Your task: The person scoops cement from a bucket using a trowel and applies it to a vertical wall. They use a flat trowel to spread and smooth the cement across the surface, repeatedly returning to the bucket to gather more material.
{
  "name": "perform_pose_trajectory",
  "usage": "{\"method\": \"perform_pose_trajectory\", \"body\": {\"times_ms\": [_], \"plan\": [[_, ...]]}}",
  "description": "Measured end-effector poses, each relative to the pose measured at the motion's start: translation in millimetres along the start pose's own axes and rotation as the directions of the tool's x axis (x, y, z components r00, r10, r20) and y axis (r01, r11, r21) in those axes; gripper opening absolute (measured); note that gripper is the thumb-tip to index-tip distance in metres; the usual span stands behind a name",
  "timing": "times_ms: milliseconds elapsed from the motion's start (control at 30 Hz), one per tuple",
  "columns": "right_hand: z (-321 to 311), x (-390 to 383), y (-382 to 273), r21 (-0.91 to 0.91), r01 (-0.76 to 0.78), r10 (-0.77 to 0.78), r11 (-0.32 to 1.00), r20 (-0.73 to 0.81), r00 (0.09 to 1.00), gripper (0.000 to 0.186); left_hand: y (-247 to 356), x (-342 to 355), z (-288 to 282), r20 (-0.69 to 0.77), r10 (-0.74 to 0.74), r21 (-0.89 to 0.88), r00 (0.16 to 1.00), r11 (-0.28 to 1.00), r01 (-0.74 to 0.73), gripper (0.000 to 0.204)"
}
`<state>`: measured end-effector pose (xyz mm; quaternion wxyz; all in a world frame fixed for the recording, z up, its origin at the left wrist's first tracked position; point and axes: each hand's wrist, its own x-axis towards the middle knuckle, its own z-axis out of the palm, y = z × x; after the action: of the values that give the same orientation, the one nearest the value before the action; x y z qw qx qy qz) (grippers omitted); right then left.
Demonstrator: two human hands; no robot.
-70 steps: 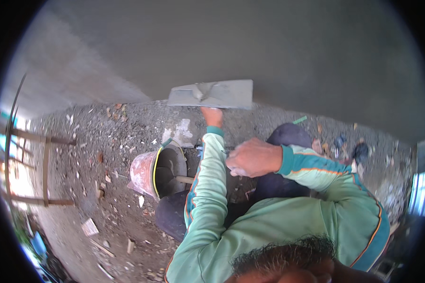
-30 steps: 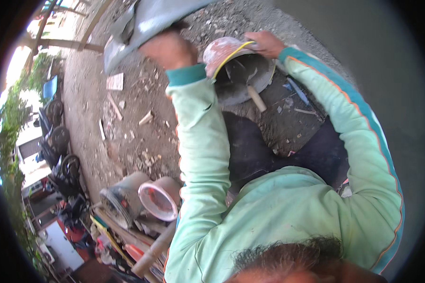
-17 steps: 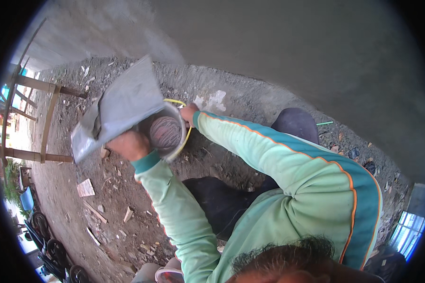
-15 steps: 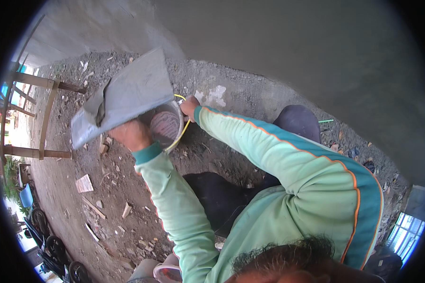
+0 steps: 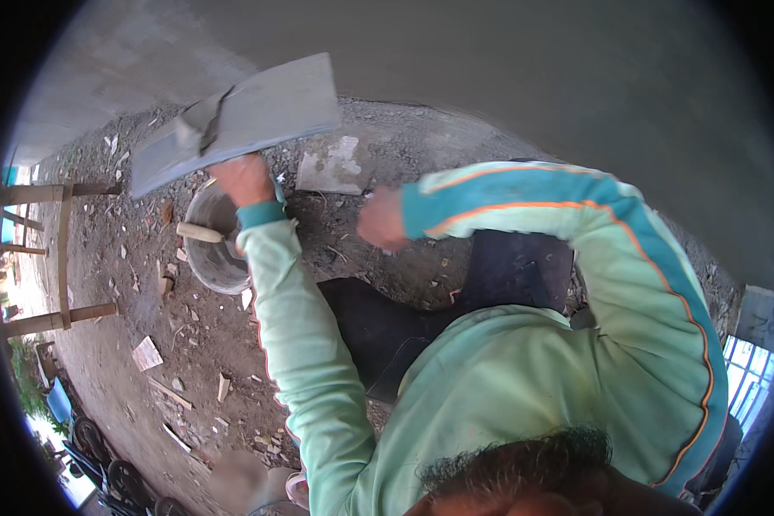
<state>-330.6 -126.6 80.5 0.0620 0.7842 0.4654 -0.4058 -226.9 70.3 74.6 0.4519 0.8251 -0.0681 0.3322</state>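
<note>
My left hand [image 5: 246, 179] grips a grey, flat plasterer's hawk [image 5: 279, 101] at its near edge. The board is raised and tilted, with a lump of grey mortar [image 5: 199, 123] on its left part. Below the hawk, next to my left wrist, a grey bucket [image 5: 218, 265] stands on the dirt. A tool with a pale wooden handle [image 5: 199, 232] rests across its left side; its other end is hidden inside. My right hand [image 5: 381, 219] hovers over the ground right of the bucket, apart from it. Motion smears its fingers.
A smooth grey wall [image 5: 507, 77] curves along the far side and right. A pale flat slab [image 5: 331, 165] lies at its foot. Wooden framing [image 5: 64, 249] stands at the left. Rubble and wood scraps [image 5: 170, 393] litter the dirt. Motorbikes [image 5: 120, 482] are at lower left.
My right hand has come off the bucket's rim and drawn back. The bucket now sits further left, with the wooden handle in sight. My left hand has lifted the hawk up and away.
</note>
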Motion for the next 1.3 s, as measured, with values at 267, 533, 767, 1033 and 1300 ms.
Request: {"method": "perform_pose_trajectory", "body": {"times_ms": [267,533,767,1033,1300], "plan": [[109,-166,-22,0.339,-0.097,0.205,0.936,-0.299,0.932,0.035,27,-180,218,0.469,-0.376,-0.5,0.799,0.633,0.591,0.028],[145,-213,-24,0.474,-0.101,0.393,0.875,-0.571,0.721,0.047,66,-347,331,0.704,-0.386,-0.506,0.596,0.316,0.803,0.022],[168,-246,0,0.546,-0.097,0.434,0.832,-0.532,0.727,0.043,90,-331,393,0.839,-0.485,-0.353,0.246,-0.142,0.925,0.022],[185,-260,17,0.536,-0.005,0.385,0.844,-0.6,0.701,0.048,110,-238,379,0.804,-0.452,-0.184,0.387,0.428,0.885,0.018],[179,-253,16,0.529,0.051,0.334,0.847,-0.604,0.724,0.048,253,-12,230,0.144,0.148,-0.085,0.979,0.987,-0.136,0.024]]}}
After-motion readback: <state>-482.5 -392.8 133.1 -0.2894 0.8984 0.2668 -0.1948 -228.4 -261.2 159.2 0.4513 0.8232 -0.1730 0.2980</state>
